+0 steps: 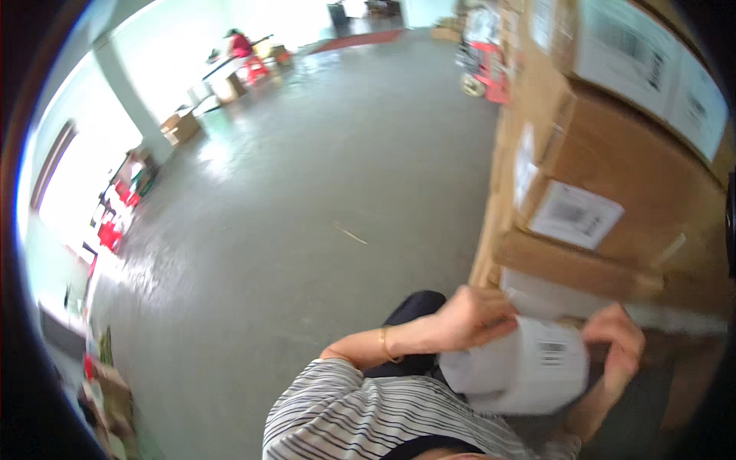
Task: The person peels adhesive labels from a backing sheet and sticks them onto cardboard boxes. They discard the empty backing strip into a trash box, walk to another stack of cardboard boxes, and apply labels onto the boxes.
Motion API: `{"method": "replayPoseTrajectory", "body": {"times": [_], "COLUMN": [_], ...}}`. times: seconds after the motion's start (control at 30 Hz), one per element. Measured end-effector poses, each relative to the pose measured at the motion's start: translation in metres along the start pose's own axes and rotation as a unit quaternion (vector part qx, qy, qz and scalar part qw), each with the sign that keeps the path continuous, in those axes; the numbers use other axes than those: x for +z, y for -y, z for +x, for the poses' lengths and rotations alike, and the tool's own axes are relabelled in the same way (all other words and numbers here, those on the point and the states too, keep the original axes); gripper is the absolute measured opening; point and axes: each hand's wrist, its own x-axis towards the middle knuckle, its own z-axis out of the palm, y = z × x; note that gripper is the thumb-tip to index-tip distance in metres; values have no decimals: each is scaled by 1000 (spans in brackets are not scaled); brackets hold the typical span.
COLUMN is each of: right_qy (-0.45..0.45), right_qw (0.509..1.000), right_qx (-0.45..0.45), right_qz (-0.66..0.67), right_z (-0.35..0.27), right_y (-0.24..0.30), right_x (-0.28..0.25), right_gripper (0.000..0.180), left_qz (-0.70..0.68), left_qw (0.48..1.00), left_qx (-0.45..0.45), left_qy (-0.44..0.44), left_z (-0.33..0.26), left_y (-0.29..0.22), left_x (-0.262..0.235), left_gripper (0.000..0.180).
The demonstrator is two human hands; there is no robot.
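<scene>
A white label roll point(491, 376) with a loose printed strip lies against my front, at the lower right. My left hand point(479, 316) is closed, its fingertips pinching the top left edge of the strip. My right hand point(618, 337), somewhat blurred, has its fingers curled at the strip's top right edge. Between the hands a printed label point(553, 354) with a barcode faces up. Just beyond them stands a stack of brown cartons point(636, 153), with a white label point(576, 215) stuck on the nearer carton's side.
The stacked cartons rise close on my right. A red hand truck point(491, 73) stands past them. Along the left wall are red stools point(110, 234) and an open carton point(115, 402). Far off, a person in red point(241, 46) sits at a table. A thin strip point(350, 233) lies on the grey floor point(307, 169).
</scene>
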Motion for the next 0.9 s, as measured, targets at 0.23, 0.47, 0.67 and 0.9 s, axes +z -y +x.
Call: {"method": "replayPoseTrajectory", "body": {"times": [0.23,0.47,0.67,0.9], "right_qy": [30,-35,-45,-343], "right_qw": [977,992,999,906], "right_qx": [207,88,15,-137], "right_qz": [50,87,-22,208], "right_z": [-15,-12,1,17], "right_y": [-36,-41,-22,-31], "right_x": [48,40,21,-29], "right_gripper": [33,17,15,26], "left_qz": [89,101,126,232], "left_qw": [994,994,991,963], "left_qx": [-61,-37,-31,90], "left_qy": [-11,23,37,101], "left_z": [3,10,9,25], "left_y": [-7,-18,-14,-5], "left_x": [-22,-16,-12,-11], "left_gripper": [20,21,21,23]}}
